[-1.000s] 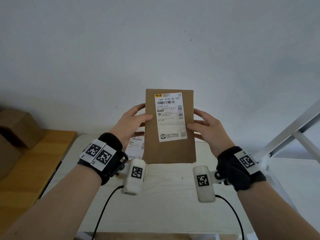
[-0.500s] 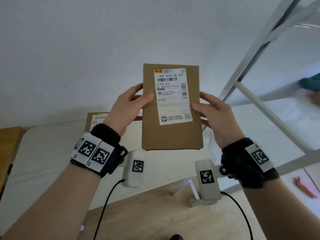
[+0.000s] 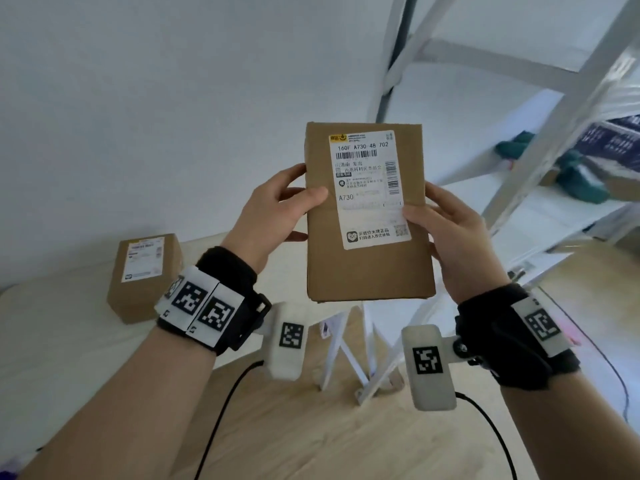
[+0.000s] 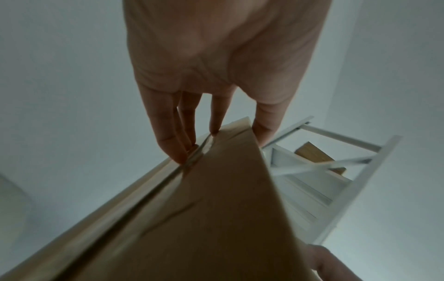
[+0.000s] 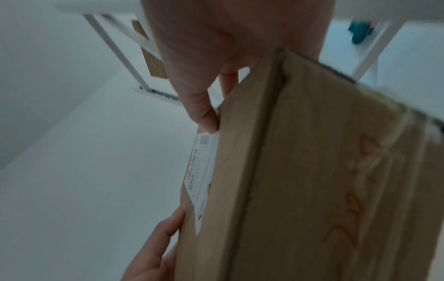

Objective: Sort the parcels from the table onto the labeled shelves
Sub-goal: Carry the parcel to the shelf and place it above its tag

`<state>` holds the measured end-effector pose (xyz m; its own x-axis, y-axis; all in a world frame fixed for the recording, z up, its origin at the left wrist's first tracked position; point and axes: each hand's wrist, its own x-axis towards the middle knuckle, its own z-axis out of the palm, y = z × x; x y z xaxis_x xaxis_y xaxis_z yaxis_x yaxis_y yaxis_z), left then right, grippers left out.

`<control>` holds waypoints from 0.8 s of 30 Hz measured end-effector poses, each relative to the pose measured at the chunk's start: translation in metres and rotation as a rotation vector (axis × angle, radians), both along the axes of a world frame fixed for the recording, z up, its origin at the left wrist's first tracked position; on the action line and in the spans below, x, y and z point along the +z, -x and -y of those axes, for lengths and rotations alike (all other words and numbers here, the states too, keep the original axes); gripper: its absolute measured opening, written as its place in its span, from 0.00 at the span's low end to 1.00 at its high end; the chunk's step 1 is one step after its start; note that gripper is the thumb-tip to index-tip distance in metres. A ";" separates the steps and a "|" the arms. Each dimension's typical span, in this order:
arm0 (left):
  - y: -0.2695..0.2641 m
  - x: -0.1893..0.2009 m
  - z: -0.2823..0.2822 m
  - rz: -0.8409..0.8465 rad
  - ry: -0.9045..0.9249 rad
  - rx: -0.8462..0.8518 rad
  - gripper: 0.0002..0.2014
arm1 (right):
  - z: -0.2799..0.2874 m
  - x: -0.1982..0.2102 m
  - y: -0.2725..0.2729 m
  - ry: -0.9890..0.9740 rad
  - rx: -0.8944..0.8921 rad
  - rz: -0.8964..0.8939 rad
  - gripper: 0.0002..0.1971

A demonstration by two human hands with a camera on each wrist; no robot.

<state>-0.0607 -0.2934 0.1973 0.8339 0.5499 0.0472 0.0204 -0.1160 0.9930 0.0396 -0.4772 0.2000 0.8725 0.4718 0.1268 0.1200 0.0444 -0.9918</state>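
Head view: flat brown cardboard parcel (image 3: pixel 369 216) with white label, long axis upright, held mid-air, left hand (image 3: pixel 277 213) and right hand (image 3: pixel 450 230) clasping opposite edges. White metal shelving (image 3: pixel 540 157) lies rightward, nearer the right hand.

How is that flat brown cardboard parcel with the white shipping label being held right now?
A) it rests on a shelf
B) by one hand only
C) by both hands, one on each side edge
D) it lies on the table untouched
C: the left hand and right hand each grip a side edge of the flat brown cardboard parcel, held up in the air.
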 end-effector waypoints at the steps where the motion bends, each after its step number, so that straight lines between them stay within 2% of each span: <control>1: -0.001 0.004 0.021 0.000 -0.009 -0.023 0.25 | 0.022 0.002 0.003 -0.015 -0.028 -0.009 0.20; 8: -0.028 0.030 0.162 0.071 -0.103 -0.195 0.25 | 0.170 0.012 0.008 -0.112 -0.316 -0.032 0.12; 13: -0.063 0.043 0.256 0.133 -0.110 -0.272 0.25 | 0.262 0.022 -0.002 -0.193 -0.456 -0.001 0.09; 19: -0.123 0.057 0.342 0.256 -0.107 -0.323 0.21 | 0.342 0.033 -0.033 -0.264 -0.572 0.011 0.08; 24: -0.192 0.059 0.398 0.311 -0.115 -0.408 0.23 | 0.392 0.041 -0.083 -0.311 -0.652 0.043 0.08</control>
<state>0.1312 -0.6910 0.2560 0.9161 0.1605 0.3674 -0.3428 -0.1618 0.9254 0.1225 -0.8695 0.2406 0.9555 -0.2061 0.2109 0.2567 0.2298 -0.9388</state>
